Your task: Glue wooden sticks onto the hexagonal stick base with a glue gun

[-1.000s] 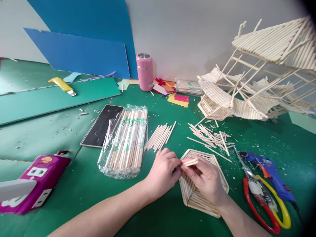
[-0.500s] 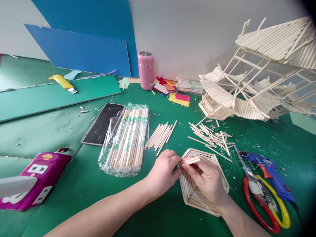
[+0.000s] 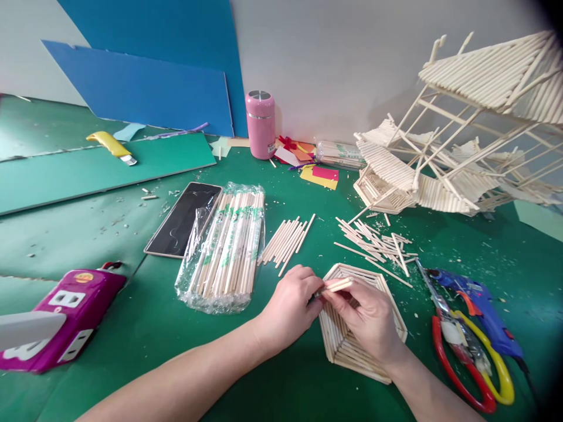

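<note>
Fingers pinched, my left hand (image 3: 294, 310) and my right hand (image 3: 368, 313) meet in front of me, both gripping short wooden sticks (image 3: 339, 285) held side by side. The far ends of the sticks are hidden in the left fingers. Below my right hand lies a hexagonal tray of stacked wooden sticks (image 3: 331, 337), partly covered by that hand. Beyond my left hand is a small row of cut sticks (image 3: 288, 241). Farther right, a loose heap of short sticks (image 3: 373, 240) is scattered on the green table.
Left of my hands lie wrapped chopsticks (image 3: 229, 246), a phone (image 3: 182, 220) and a purple power strip (image 3: 70, 319). At right are red-and-yellow-handled pliers (image 3: 468, 351), a blue glue gun (image 3: 484, 310) and a stick-built model (image 3: 466, 135). A pink flask (image 3: 260, 126) and yellow cutter (image 3: 109, 145) stand and lie behind.
The held sticks have shifted very slightly left and down between my fingers. Both hands keep nearly the same place and grip.
</note>
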A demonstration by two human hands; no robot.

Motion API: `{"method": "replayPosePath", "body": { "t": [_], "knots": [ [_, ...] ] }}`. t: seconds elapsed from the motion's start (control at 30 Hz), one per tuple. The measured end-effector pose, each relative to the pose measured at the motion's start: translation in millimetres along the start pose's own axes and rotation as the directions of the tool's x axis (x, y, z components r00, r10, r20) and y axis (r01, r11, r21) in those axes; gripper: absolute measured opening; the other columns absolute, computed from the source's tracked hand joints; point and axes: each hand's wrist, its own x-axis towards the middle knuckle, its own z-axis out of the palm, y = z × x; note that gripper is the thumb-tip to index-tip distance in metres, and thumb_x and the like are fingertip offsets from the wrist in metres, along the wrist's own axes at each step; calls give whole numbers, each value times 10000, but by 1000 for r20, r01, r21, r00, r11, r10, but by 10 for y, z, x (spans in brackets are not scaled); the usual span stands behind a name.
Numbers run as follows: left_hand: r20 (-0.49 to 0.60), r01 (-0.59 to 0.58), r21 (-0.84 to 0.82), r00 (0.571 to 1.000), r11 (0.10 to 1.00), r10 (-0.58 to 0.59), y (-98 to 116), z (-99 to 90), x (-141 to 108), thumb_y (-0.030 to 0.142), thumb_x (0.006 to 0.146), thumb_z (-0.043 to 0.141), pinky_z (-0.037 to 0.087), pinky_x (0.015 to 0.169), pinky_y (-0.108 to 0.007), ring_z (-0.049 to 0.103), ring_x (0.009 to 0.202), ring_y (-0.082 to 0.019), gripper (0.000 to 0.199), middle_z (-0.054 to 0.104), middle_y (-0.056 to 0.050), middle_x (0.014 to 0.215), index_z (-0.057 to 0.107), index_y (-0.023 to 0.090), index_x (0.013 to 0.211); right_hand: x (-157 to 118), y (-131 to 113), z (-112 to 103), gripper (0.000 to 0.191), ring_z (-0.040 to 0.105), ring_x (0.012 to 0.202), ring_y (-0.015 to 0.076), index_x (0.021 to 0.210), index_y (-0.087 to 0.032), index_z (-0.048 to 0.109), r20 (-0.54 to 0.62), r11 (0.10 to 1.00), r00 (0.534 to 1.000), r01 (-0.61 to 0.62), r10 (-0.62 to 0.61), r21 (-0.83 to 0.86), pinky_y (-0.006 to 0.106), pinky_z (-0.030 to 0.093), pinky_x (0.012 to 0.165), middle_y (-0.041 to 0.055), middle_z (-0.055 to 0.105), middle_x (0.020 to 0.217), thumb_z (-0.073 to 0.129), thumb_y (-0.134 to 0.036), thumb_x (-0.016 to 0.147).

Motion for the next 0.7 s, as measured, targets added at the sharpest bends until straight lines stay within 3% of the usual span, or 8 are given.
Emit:
{"method": "replayPosePath", "body": {
  "t": [0.33, 0.7],
  "knots": [
    [-34, -5, -50, 999, 999, 4, 31, -20, 10, 115, 751, 519, 432, 615, -252, 516, 704, -166, 122, 549, -46, 704, 609, 147, 674, -2, -4, 13, 72, 628, 659, 151, 804, -197, 627, -16, 1000, 1000, -5, 5, 8, 261, 509, 613, 31, 672, 743, 559, -217, 810],
    [4, 22, -37, 1000, 999, -22, 22, -8, 15, 107, 743, 537, 436, 617, -250, 523, 696, -165, 124, 559, -45, 694, 623, 140, 660, 7, -12, -18, 87, 629, 728, 171, 850, -182, 633, -5, 998, 1000, -24, 25, 62, 282, 519, 659, 53, 663, 783, 596, -215, 779]
  ]
}}
